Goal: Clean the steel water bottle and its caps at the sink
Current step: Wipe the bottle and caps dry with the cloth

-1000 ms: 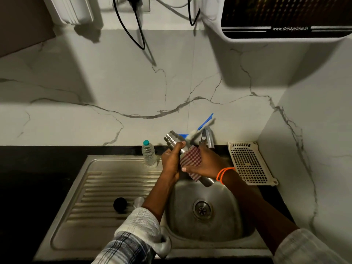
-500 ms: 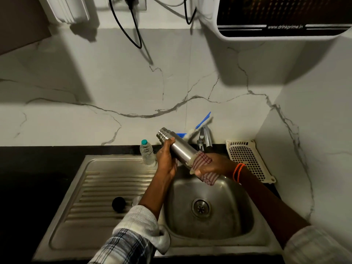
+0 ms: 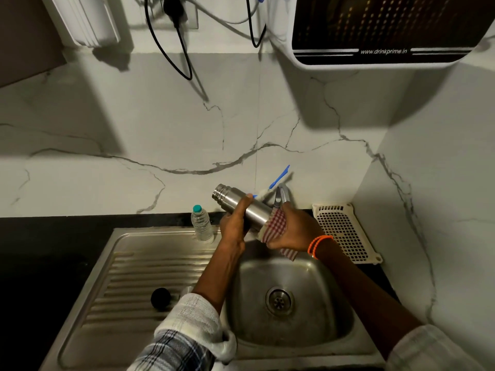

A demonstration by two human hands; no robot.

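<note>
I hold the steel water bottle (image 3: 241,203) tilted above the sink basin (image 3: 334,311), its open threaded mouth pointing up and left. My left hand (image 3: 235,223) grips the bottle around its middle. My right hand (image 3: 293,231) holds a red and white checked cloth (image 3: 274,226) wrapped round the bottle's lower end. A black cap (image 3: 160,298) lies on the ribbed drainboard (image 3: 128,285), with a second, steel cap (image 3: 186,290) beside it, partly hidden by my left sleeve.
A small clear plastic bottle with a teal lid (image 3: 202,223) stands at the sink's back edge. Behind my hands are the tap (image 3: 281,196) and a blue-handled brush (image 3: 278,178). A cream perforated tray (image 3: 345,231) leans at the right. A water purifier (image 3: 375,30) hangs above.
My right hand with the cloth slid down the bottle from its middle to its lower end, then stayed there. The left hand keeps its grip near the neck.
</note>
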